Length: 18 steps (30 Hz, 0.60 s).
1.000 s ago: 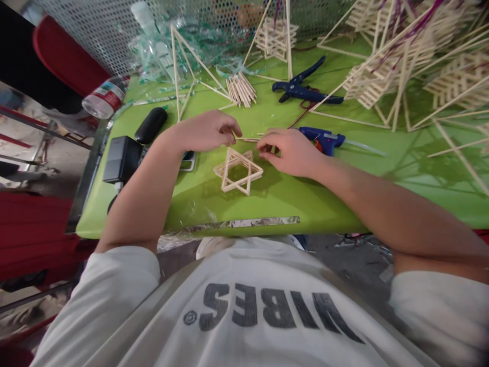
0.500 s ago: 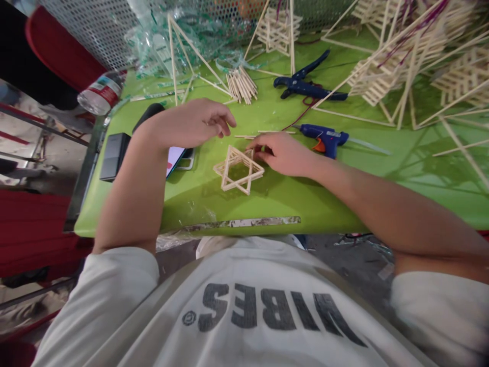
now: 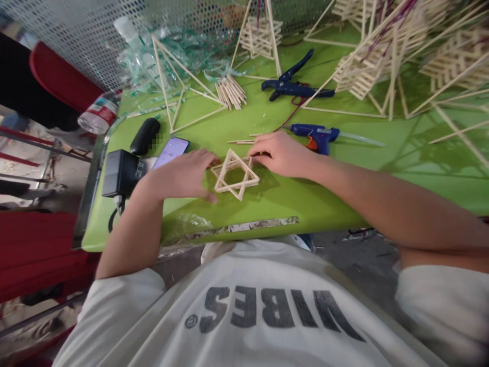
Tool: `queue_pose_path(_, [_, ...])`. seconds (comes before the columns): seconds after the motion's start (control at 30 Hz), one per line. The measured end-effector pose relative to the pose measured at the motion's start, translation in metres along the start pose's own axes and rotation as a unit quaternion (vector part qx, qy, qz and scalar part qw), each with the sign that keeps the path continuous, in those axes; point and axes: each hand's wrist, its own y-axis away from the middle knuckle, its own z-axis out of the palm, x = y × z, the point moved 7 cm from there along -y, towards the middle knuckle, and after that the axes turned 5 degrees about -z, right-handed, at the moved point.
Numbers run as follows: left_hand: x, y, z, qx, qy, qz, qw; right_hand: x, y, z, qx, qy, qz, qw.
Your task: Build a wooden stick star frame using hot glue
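A six-pointed star of stacked wooden sticks lies on the green table. At its upper right point, my right hand is closed with the fingertips on the sticks. My left hand is at the star's left side, thumb and fingers apart, holding nothing. Whether its fingertips touch the star's left point I cannot tell. A few loose sticks lie just beyond my right hand. A blue glue gun with a clear glue stick in its back rests to the right of them.
Dark blue cutters and a bundle of short sticks lie farther back. Stick frames crowd the back right. On the left are a phone, a black case, a black box with a cable and a plastic bottle.
My left hand has come down from above the phone to the star's left side. The star has turned slightly, with my right hand staying at its upper right point.
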Motion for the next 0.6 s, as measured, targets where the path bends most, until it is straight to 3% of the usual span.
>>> queue_pose_path(0.13, [0.007, -0.013, 0.006, 0.061, -0.017, 0.002, 0.998, 0.003, 0.003, -0.005, 0.012, -0.007, 0.001, 1.000])
queue_pose_path(0.37, [0.001, -0.014, -0.014, 0.148, 0.092, 0.043, 0.984, 0.005, 0.006, -0.024, 0.101, -0.032, 0.015, 0.994])
queue_pose_path(0.43, [-0.003, -0.009, -0.023, 0.209, 0.159, 0.070, 0.962, 0.001, 0.007, -0.031, 0.141, -0.055, 0.020, 0.988])
queue_pose_path(0.53, [-0.007, -0.002, -0.032, 0.297, 0.292, 0.150, 0.897, -0.011, 0.010, -0.039, 0.190, -0.117, 0.027, 0.974])
queue_pose_path(0.6, [-0.011, -0.002, -0.029, 0.322, 0.365, 0.176, 0.856, -0.024, 0.013, -0.044, 0.212, -0.154, 0.023, 0.965])
